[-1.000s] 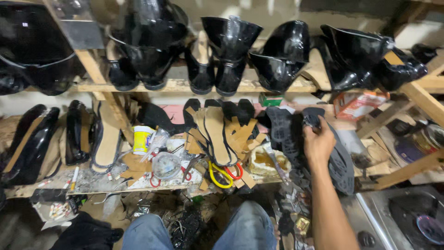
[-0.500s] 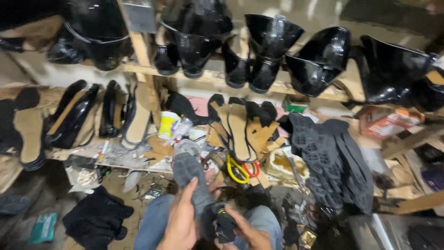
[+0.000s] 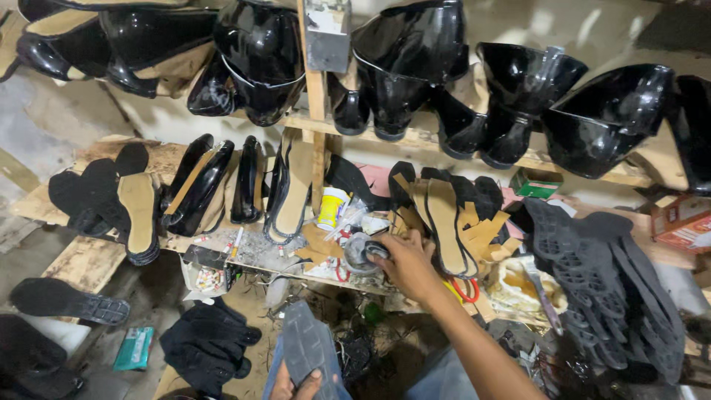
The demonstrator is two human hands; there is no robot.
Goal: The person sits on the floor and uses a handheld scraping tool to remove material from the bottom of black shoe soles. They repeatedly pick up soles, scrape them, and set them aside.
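My left hand (image 3: 295, 386) shows only at the bottom edge, gripping a dark grey rubber shoe sole (image 3: 307, 350) that stands upright above my lap. My right hand (image 3: 404, 263) reaches forward over the cluttered wooden workbench (image 3: 96, 259) and closes its fingers on a small round grey tin (image 3: 361, 252). A white and yellow glue pot (image 3: 332, 208) stands just behind the tin. Tan insoles and black soles (image 3: 444, 215) lie to the right of that hand.
A stack of black ridged soles (image 3: 600, 281) lies at the right. Glossy black shoe uppers (image 3: 415, 67) line the upper shelf. Flat shoes and insoles (image 3: 200, 185) rest at the left. A black cloth (image 3: 207, 344) and a loose sole (image 3: 70, 300) lie on the floor.
My right hand left the sole in my lap and reached forward to the round tin on the bench. The left hand keeps hold of the sole. The view shifted left.
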